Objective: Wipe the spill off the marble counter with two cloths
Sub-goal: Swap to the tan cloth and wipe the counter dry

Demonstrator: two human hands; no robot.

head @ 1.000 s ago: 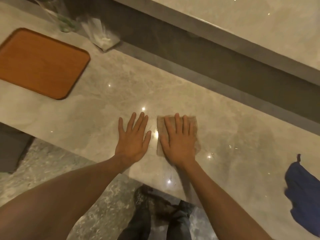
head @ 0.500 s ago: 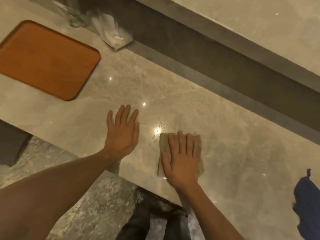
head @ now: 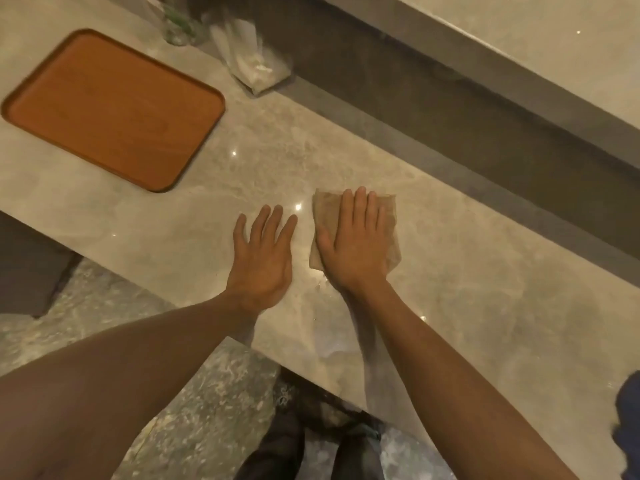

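A beige cloth (head: 327,211) lies flat on the marble counter (head: 485,289), near its front edge. My right hand (head: 356,249) presses down on the cloth with fingers straight, covering most of it. My left hand (head: 263,258) rests flat and empty on the bare marble just left of the cloth, fingers slightly spread. A dark blue cloth (head: 628,414) lies crumpled at the far right edge of view, apart from both hands. Faint wet glints show on the marble by my right wrist.
An orange-brown tray (head: 110,109) sits on the counter at the left. A clear plastic bag (head: 254,64) and a glass (head: 180,27) stand behind it against a dark upstand. A raised ledge (head: 519,36) runs along the back. My shoes (head: 277,445) are on the floor below.
My right hand has slid the beige cloth away from the counter's front edge, back level with my left hand. The left hand stays flat on the marble.
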